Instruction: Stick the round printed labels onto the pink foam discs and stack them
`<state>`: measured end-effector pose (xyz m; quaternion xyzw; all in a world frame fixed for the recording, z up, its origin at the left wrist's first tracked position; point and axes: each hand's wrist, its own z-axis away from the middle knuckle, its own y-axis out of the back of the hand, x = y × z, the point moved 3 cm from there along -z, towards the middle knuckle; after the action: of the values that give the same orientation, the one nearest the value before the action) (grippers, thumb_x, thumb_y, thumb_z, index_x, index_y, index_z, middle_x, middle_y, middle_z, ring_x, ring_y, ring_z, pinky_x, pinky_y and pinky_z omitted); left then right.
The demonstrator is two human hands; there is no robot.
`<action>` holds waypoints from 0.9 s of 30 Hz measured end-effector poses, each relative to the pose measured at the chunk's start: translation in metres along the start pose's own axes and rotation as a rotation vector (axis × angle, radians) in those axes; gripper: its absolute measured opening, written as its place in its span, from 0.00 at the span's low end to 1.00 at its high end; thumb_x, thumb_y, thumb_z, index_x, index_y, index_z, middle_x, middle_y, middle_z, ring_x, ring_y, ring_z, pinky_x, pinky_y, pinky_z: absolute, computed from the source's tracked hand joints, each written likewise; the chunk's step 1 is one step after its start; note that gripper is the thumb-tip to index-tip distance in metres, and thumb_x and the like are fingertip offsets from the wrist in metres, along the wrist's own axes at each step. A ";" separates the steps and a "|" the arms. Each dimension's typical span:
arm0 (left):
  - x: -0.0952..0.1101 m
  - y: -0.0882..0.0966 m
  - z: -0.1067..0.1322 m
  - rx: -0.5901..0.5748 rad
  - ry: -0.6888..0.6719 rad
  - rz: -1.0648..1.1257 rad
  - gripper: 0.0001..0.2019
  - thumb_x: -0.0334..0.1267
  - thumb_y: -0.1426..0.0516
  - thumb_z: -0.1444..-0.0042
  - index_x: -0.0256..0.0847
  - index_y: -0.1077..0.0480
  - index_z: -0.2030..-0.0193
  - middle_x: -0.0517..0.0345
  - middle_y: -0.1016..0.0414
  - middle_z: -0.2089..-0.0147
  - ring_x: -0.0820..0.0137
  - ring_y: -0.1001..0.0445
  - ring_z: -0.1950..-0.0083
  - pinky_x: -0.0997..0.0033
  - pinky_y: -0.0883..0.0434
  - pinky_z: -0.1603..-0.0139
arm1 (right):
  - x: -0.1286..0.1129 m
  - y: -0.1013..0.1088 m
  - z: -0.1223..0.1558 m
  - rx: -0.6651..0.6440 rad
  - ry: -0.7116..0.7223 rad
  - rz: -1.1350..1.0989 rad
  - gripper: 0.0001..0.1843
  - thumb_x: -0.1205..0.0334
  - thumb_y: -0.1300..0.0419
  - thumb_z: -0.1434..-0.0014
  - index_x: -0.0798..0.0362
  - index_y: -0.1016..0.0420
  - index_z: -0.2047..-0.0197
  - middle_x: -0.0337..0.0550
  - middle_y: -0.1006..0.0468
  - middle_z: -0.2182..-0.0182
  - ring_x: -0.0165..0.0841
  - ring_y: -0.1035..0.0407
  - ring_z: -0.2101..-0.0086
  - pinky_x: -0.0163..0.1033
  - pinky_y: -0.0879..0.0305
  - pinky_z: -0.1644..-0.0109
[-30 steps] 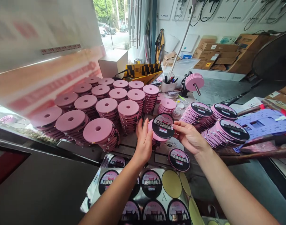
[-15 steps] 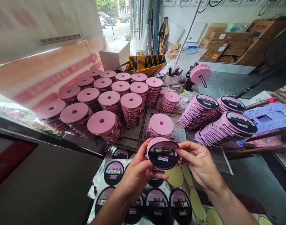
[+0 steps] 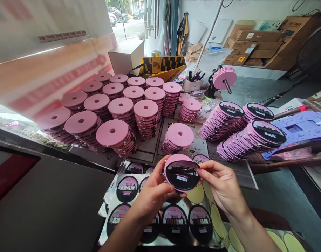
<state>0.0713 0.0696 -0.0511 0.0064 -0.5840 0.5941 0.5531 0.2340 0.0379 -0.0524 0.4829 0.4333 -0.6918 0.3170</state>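
Note:
Both hands hold one pink round disc (image 3: 181,171) with a black round sticker on its face, above the sticker sheet. My left hand (image 3: 152,194) grips its left and lower edge with curled fingers. My right hand (image 3: 223,185) pinches its right edge. Below lies a glossy sticker sheet (image 3: 173,218) with black round stickers and several empty yellowish circles. A short stack of bare pink discs (image 3: 177,138) stands just beyond the hands.
Many stacks of bare pink discs (image 3: 113,105) fill the left of the table. Leaning stacks of stickered discs (image 3: 244,134) lie at right. A pen cup (image 3: 191,84), a disc spindle (image 3: 223,78), a purple plastic plate (image 3: 305,127) and cardboard boxes (image 3: 255,49) stand behind.
The hands lifted the stickered disc off the short stack and drew it toward me over the sticker sheet; the stack's top disc now shows bare pink.

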 end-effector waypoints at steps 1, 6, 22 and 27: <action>0.000 0.000 0.001 0.000 -0.003 0.001 0.31 0.25 0.43 0.56 0.50 0.42 0.44 0.54 0.33 0.48 0.66 0.28 0.58 0.65 0.27 0.62 | 0.000 0.000 0.000 0.003 0.004 0.006 0.08 0.63 0.29 0.62 0.53 0.22 0.76 0.37 0.25 0.81 0.24 0.35 0.83 0.28 0.36 0.79; 0.000 -0.002 0.002 0.001 -0.004 0.005 0.30 0.25 0.43 0.53 0.49 0.42 0.43 0.54 0.32 0.50 0.66 0.29 0.57 0.66 0.28 0.61 | 0.000 0.000 0.000 0.010 0.030 0.032 0.07 0.64 0.30 0.62 0.53 0.22 0.76 0.37 0.25 0.81 0.24 0.35 0.82 0.27 0.37 0.79; -0.003 -0.002 0.003 -0.014 -0.065 -0.042 0.30 0.26 0.44 0.52 0.49 0.44 0.42 0.52 0.39 0.42 0.60 0.32 0.51 0.65 0.27 0.62 | 0.002 0.001 0.004 0.036 0.086 0.091 0.05 0.64 0.31 0.61 0.53 0.22 0.76 0.39 0.24 0.81 0.25 0.33 0.82 0.28 0.35 0.78; -0.003 -0.001 0.002 -0.002 -0.090 -0.086 0.30 0.28 0.43 0.51 0.50 0.46 0.41 0.51 0.41 0.41 0.59 0.34 0.48 0.66 0.28 0.61 | 0.002 0.001 0.004 0.058 0.136 0.174 0.05 0.64 0.33 0.59 0.54 0.23 0.76 0.40 0.23 0.81 0.28 0.32 0.82 0.30 0.34 0.79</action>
<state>0.0723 0.0657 -0.0517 0.0579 -0.6081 0.5682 0.5513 0.2327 0.0334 -0.0536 0.5735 0.3903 -0.6394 0.3316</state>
